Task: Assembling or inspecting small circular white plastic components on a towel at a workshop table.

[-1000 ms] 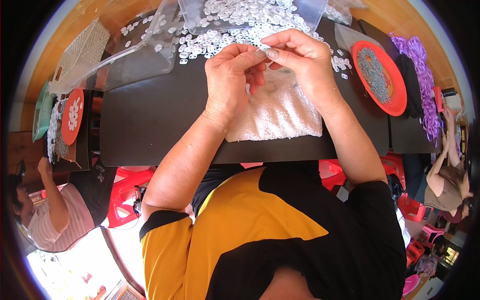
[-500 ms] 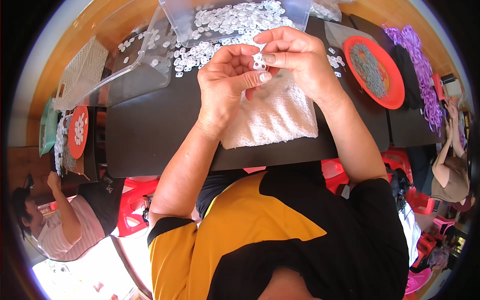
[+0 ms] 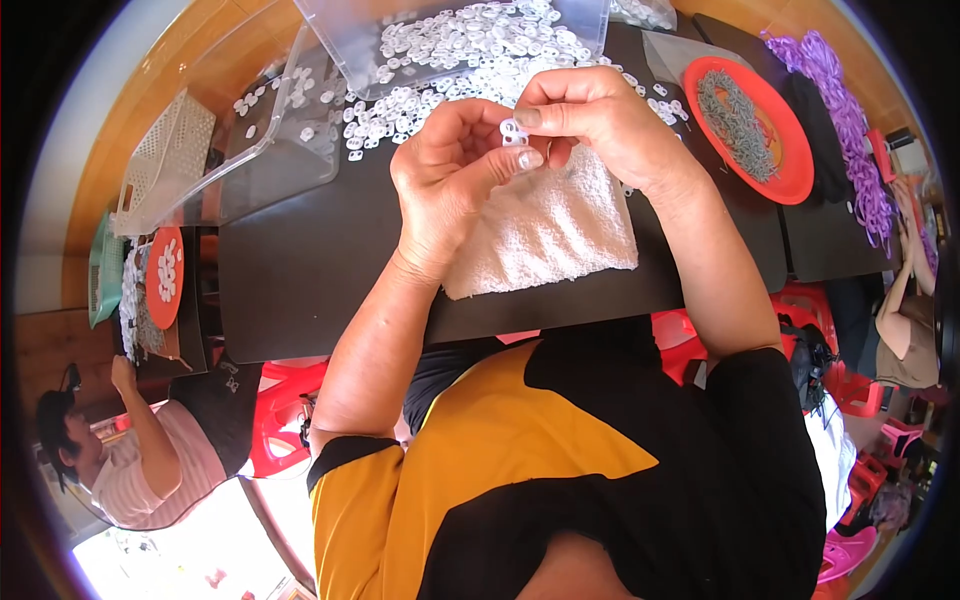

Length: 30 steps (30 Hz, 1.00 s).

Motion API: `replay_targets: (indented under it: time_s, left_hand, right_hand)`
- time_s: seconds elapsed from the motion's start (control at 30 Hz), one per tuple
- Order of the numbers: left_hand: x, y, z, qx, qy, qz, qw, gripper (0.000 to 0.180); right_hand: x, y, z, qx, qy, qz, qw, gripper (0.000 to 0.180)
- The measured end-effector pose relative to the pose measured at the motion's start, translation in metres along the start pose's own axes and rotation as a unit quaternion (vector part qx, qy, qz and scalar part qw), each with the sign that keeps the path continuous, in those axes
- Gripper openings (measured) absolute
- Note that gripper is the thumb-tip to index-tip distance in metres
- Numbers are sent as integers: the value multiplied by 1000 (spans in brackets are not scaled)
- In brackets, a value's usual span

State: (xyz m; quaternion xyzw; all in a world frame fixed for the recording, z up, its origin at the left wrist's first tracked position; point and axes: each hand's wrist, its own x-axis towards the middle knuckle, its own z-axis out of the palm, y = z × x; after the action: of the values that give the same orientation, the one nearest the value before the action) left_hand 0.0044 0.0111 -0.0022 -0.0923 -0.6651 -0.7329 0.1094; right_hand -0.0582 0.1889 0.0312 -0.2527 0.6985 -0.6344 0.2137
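Observation:
A small white plastic piece with two holes (image 3: 511, 133) is between my fingertips, above the far edge of a white towel (image 3: 545, 240). My left hand (image 3: 440, 185) pinches it from the left, thumb pointing inward and the other fingers curled. From the right, my right hand (image 3: 610, 125) closes thumb and forefinger on the same piece. Whether a thin pin is also in those fingers is too small to make out. Beyond my hands, many similar white pieces (image 3: 385, 118) lie heaped on the dark table (image 3: 290, 270), spilling from a clear plastic bin (image 3: 345, 50).
At right, an orange-red plate (image 3: 797, 170) holds a heap of grey thin pieces; bundled purple strap (image 3: 840, 120) lies beyond it. A clear lid-like tray (image 3: 240, 135) and white basket (image 3: 165, 150) stand at left. Another person (image 3: 150, 450) sits at left beside a second red plate (image 3: 160, 300).
My hands have shifted slightly, and the fingers have drawn closer around the white piece, whose holes now show more plainly. The whole view has tilted a little.

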Motion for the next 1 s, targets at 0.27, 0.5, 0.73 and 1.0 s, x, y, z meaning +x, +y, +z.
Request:
replay_targets:
  time_s: [0.27, 0.5, 0.73, 1.0]
  left_hand:
    - [-7, -3, 0, 21, -25, 84, 996, 30]
    - [-9, -1, -1, 27, -39, 113, 992, 32]
    - [-5, -8, 1, 53, -13, 187, 981, 32]
    - [-9, -3, 0, 9, -43, 133, 990, 31]
  right_hand:
    - [-2, -2, 0, 83, -54, 34, 995, 23]
    - [-5, -5, 5, 118, -56, 54, 990, 23]
    - [-5, -4, 7, 123, -33, 41, 991, 24]
    - [-6, -4, 7, 141, -68, 59, 986, 21]
